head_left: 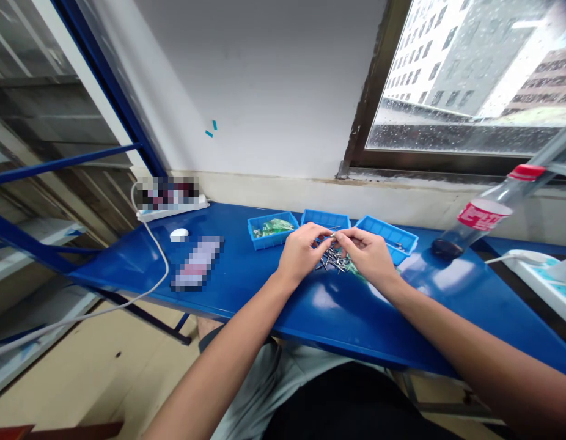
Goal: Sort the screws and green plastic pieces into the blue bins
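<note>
My left hand (304,249) and my right hand (368,249) meet above the blue table, fingertips pinched together. Between them is a small, shiny piece, too small to name. Just below lies a pile of thin metal pins (334,261), partly covered by my hands. Some green material (354,267) shows beside the pile, under my right hand. Behind my hands stand three blue plastic bins. The left bin (272,239) contains small green plastic pieces (277,226). My fingers partly hide the middle bin (326,216). A few small metal parts lie in the right bin (387,233).
A cola bottle (482,214) with some dark liquid leans at the right, near a white power strip (546,278). On the left are a white rounded object (179,234), a blurred-out flat item (198,263) and a white cable (161,275) running over the table's edge.
</note>
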### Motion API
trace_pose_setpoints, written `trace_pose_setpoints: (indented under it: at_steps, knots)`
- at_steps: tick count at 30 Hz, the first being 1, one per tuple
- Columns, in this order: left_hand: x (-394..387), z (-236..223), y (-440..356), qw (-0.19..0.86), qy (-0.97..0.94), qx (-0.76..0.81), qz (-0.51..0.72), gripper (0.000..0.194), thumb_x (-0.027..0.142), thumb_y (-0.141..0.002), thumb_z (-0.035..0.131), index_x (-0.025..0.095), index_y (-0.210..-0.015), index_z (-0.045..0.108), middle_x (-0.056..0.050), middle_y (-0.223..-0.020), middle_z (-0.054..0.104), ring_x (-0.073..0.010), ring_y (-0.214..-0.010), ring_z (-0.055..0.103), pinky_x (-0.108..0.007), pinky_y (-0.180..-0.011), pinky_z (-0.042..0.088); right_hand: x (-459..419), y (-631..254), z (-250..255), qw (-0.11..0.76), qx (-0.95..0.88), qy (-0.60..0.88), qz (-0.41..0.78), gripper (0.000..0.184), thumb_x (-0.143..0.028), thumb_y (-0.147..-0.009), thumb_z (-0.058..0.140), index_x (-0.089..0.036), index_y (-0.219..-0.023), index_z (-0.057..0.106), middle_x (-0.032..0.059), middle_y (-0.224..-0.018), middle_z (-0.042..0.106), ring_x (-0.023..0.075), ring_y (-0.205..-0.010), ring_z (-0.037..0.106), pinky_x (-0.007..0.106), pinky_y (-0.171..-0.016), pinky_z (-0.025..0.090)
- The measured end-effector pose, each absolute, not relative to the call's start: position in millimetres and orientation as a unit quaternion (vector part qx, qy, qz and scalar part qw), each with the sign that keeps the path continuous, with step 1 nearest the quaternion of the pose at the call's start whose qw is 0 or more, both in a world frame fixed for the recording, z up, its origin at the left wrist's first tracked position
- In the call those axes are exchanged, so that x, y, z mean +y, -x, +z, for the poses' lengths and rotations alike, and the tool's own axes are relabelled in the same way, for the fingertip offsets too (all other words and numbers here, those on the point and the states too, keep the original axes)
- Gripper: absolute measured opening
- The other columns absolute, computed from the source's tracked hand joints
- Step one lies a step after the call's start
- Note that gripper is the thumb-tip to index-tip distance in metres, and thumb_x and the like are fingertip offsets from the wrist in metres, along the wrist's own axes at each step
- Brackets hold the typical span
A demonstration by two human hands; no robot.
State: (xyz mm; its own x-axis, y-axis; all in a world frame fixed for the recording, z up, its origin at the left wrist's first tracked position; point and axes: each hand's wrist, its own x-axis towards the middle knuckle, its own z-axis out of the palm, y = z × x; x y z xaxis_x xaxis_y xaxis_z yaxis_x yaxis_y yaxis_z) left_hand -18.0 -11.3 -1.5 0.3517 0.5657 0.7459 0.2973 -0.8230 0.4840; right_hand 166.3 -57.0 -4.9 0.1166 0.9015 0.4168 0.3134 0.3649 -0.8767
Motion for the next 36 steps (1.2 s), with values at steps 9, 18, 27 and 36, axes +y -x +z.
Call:
trace_pose_setpoints:
  at_steps: [9, 18, 27, 36]
  knots:
    - [-14.2, 4.3, 18.9, 0.159, -0.807, 0.251, 0.511, 0.014, 0.018, -0.096, 0.071, 0.020, -0.110, 0.076, -0.006, -0.103, 0.076, -0.0160, -0.090, 0.070, -0.028, -0.073, 0.059, -51.5, -167.4, -4.1, 0.581, -0.523, 0.408, 0.471, 0.031, -0.051, -0.088, 0.082, -0.020, -0.092, 0.081, 0.0062, -0.085, 0.075, 0.0193, -0.076, 0.067, 0.030, -0.062, 0.054]
    - [-15.5, 7.8, 17.1, 0.195, -0.796, 0.244, 0.518, 0.017, 0.017, -0.095, 0.071, 0.019, -0.110, 0.077, -0.007, -0.105, 0.076, -0.0158, -0.090, 0.071, -0.026, -0.071, 0.058, -54.2, -165.8, 1.0, 0.572, -0.454, 0.342, 0.591, 0.029, -0.045, -0.088, 0.084, -0.017, -0.092, 0.080, 0.0086, -0.095, 0.073, 0.0197, -0.085, 0.066, 0.028, -0.062, 0.053]
    - [-13.4, 2.7, 18.0, 0.152, -0.796, 0.245, 0.533, 0.012, 0.014, -0.093, 0.074, 0.019, -0.104, 0.077, -0.006, -0.101, 0.078, -0.0161, -0.090, 0.073, -0.028, -0.075, 0.059, -51.1, -164.4, -4.4, 0.575, -0.472, 0.409, 0.529, 0.036, -0.049, -0.076, 0.093, -0.019, -0.092, 0.082, 0.0060, -0.086, 0.074, 0.0176, -0.078, 0.067, 0.029, -0.063, 0.055]
    - [-14.8, 6.8, 17.3, 0.227, -0.760, 0.284, 0.538, 0.025, 0.009, -0.091, 0.071, 0.019, -0.113, 0.076, -0.006, -0.105, 0.082, -0.0149, -0.089, 0.077, -0.025, -0.075, 0.062, -48.0, -168.5, -7.1, 0.583, -0.524, 0.469, 0.407, 0.036, -0.051, -0.076, 0.091, -0.020, -0.095, 0.086, 0.0052, -0.078, 0.077, 0.0154, -0.062, 0.062, 0.032, -0.061, 0.052]
